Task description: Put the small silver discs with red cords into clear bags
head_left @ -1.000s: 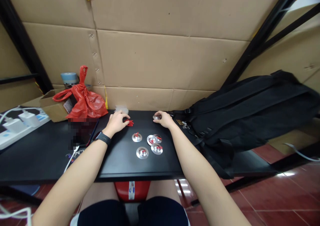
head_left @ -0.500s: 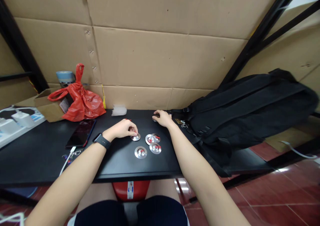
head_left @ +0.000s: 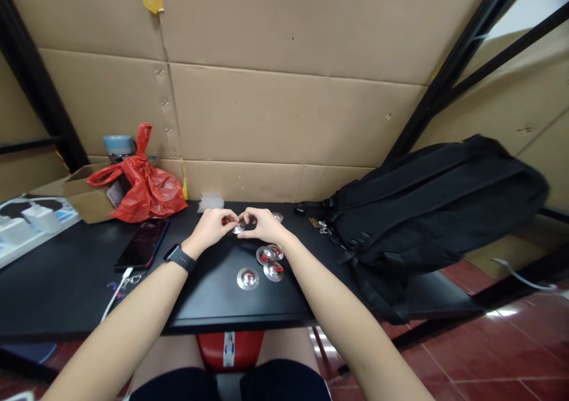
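Near the back of the black table, my left hand (head_left: 214, 226) pinches a silvery finger cymbal (head_left: 239, 229), tilted up between my hands. From the other side, my right hand (head_left: 263, 225) has its thumb and fingers bent round the edge of the same cymbal; the exact contact is partly hidden. Just behind my right hand lies another finger cymbal (head_left: 278, 217), mostly covered by it. Closer to me, 3 finger cymbals with red straps (head_left: 273, 271) overlap in a cluster. A single finger cymbal (head_left: 248, 278) lies flat to their left.
On the left are a phone (head_left: 143, 244), a red plastic bag (head_left: 149, 191), a cardboard box (head_left: 86, 196) and a white power strip (head_left: 26, 235). A clear plastic wrapper (head_left: 210, 203) lies by the cardboard wall. A black backpack (head_left: 435, 211) fills the right side.
My right hand has moved left from the cymbal at the back to meet my left hand. The left hand has lifted its cymbal off the table and moved slightly back.
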The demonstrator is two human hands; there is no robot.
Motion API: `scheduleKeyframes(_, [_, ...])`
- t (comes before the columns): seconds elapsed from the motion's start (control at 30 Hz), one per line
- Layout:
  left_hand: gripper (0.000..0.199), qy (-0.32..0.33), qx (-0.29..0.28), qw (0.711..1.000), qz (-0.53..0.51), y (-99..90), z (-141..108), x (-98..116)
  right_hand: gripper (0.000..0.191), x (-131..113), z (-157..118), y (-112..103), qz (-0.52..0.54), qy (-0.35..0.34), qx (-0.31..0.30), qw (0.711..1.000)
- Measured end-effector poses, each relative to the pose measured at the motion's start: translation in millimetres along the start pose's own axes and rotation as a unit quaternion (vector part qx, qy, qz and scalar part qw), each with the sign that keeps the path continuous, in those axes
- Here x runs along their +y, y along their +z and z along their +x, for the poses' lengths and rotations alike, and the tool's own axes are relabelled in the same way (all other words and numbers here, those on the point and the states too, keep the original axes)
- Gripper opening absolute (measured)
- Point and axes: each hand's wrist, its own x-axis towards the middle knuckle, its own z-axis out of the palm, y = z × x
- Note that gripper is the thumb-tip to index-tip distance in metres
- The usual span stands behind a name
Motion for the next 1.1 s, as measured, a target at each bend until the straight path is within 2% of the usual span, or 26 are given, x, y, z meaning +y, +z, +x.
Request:
scheduleKeyframes(0.23, [0.012, 0.016, 0.013, 1.000, 0.009, 12.2, 0, -1, 0.036, -1, -1, 2, -0.047, 0.029, -0.018, 0.998])
scheduleKeyframes(0.4, [0.011, -0.001, 0.015, 0.999, -0.046, 14.7, -1, 0, 0.038, 1, -1, 2, -0.053, 0.045, -0.008, 0.998])
scheduleKeyframes(0.5, [0.015, -0.002, 0.059, 0.996, -0.068, 15.5, 0, 0, 0.036, 2, -1, 1, -0.045, 0.040, 0.013, 0.998])
scheduleKeyframes(0.63, [0.021, -0.024, 0.132, 0.989, -0.065, 18.0, 2, -7, 0.030, 9, 0, 2, 0.042, 0.063, 0.062, 0.995])
scheduleKeyframes(0.73, [0.017, -0.045, 0.125, 0.987, -0.090, 20.4, 2, -10, 0.034, 14, 2, 4, 0.155, 0.086, 0.065, 0.982])
scheduleKeyframes(0.87, [0.017, -0.043, 0.111, 0.984, -0.135, 21.1, 1, -6, 0.052, 11, 2, 6, 0.264, 0.097, 0.053, 0.958])
scheduleKeyframes(1.1, [0.015, -0.009, 0.099, 0.987, -0.127, 20.9, 0, -2, 0.061, -2, -1, 5, 0.318, 0.089, 0.030, 0.943])
